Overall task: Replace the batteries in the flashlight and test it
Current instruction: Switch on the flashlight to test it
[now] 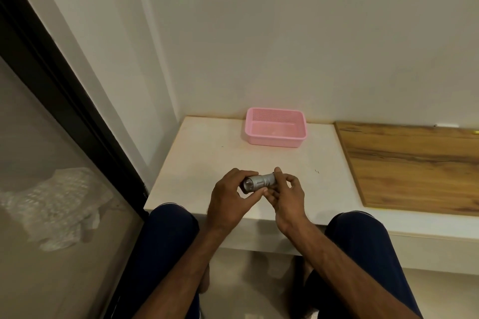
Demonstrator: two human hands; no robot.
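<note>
Head view: both hands (234, 199) grip flashlight (259, 182) above ledge (202, 163) edge.

White ledge (207, 158) with pink basket (275, 137) and wooden board (414, 163).

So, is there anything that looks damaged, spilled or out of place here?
Nothing stands out. The silver flashlight is held in both hands, left hand and right hand, and looks intact. The pink basket sits upright on the white counter.
</note>
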